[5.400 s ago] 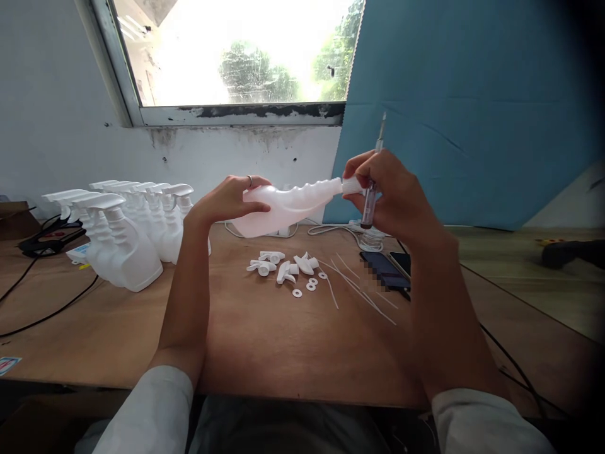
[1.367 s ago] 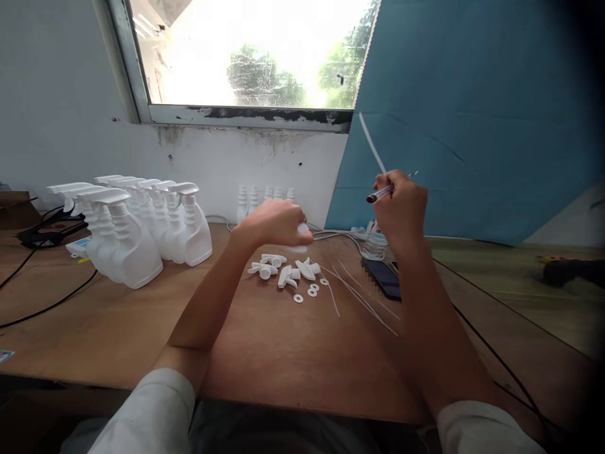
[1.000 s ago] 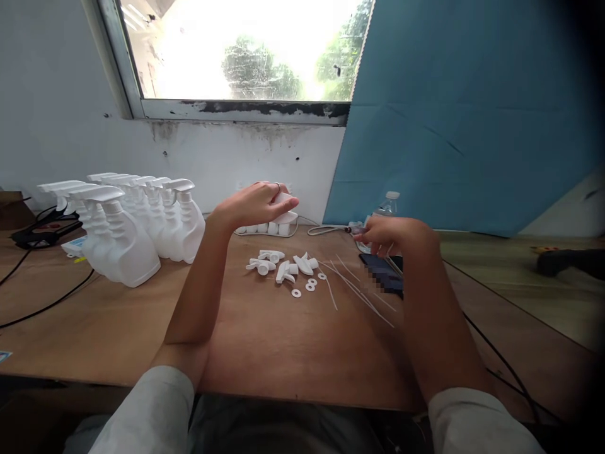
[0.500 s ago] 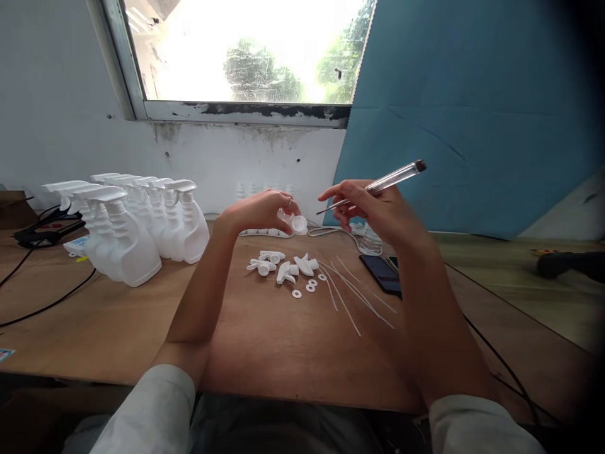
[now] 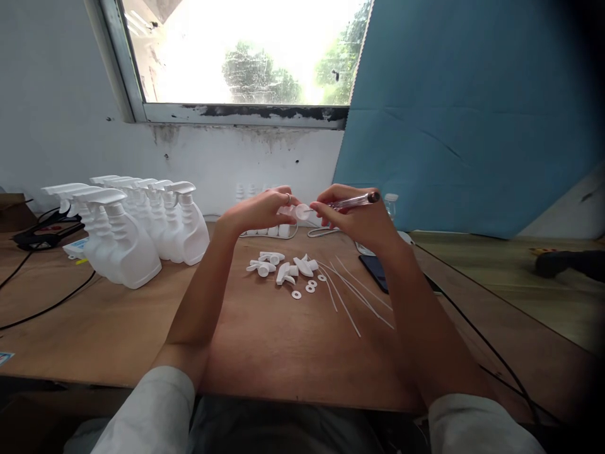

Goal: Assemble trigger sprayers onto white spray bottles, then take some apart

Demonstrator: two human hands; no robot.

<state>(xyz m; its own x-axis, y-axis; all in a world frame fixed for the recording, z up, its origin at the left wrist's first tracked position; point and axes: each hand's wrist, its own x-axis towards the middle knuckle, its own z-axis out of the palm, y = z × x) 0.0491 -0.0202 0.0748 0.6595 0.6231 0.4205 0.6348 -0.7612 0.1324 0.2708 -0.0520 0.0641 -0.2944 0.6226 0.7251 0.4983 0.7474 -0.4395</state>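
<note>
My left hand [image 5: 259, 210] is raised over the table, fingers pinched on a small white spray cap [image 5: 300, 212]. My right hand [image 5: 355, 219] meets it from the right and grips a clear pen-like tool [image 5: 355, 201], whose near end points at the cap. Below the hands lie loose white trigger heads [image 5: 282, 266], small white washers [image 5: 308, 287] and thin white dip tubes [image 5: 352, 293] on the wooden table [image 5: 265, 340].
Several assembled white spray bottles [image 5: 137, 227] stand at the left. Headless bottles [image 5: 267, 228] line the wall under the window. A dark phone [image 5: 377, 272] and a water bottle [image 5: 390, 205] sit behind my right hand. Black cables [image 5: 42, 309] cross the left side.
The bottle held at first is gone from my hands. My left hand picked up a small white cap. My right hand lowered the tool and brought it to the cap.
</note>
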